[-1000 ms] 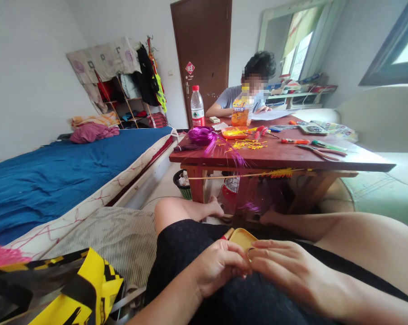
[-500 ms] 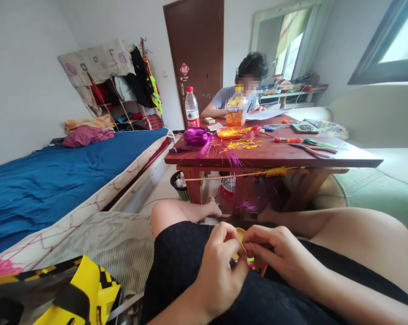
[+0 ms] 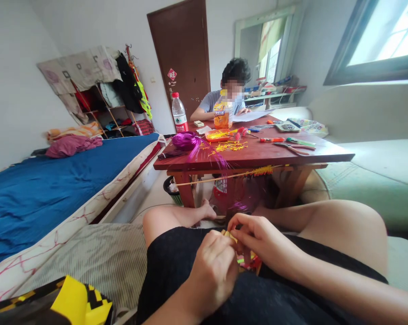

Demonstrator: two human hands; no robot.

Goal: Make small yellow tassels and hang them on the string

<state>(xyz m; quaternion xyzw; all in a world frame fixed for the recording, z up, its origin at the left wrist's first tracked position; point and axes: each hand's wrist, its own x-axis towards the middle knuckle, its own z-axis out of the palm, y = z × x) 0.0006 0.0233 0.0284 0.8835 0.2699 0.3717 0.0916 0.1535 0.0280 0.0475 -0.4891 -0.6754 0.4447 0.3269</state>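
My left hand [image 3: 213, 267] and my right hand [image 3: 263, 241] meet over my lap, above black shorts [image 3: 177, 271]. Both are closed, fingers pinched together on a small yellow piece [image 3: 228, 234] that shows only as a sliver between them. Under my right hand lie bits of red, green and yellow material [image 3: 249, 262]. My bare knees rise on either side of the hands.
A red wooden table [image 3: 258, 155] stands ahead with purple strands [image 3: 187, 141], yellow scraps [image 3: 229, 146], an orange tray [image 3: 217, 134], tools [image 3: 292, 144] and two bottles [image 3: 179, 113]. Another person [image 3: 224, 92] sits behind it. A blue bed [image 3: 55, 180] lies left, a yellow-black bag [image 3: 78, 307] at bottom left.
My hands lifted from my lap and closed around the yellow piece, which showed as a flat tray-like lid earlier. The view shifted right and the table now appears further left.
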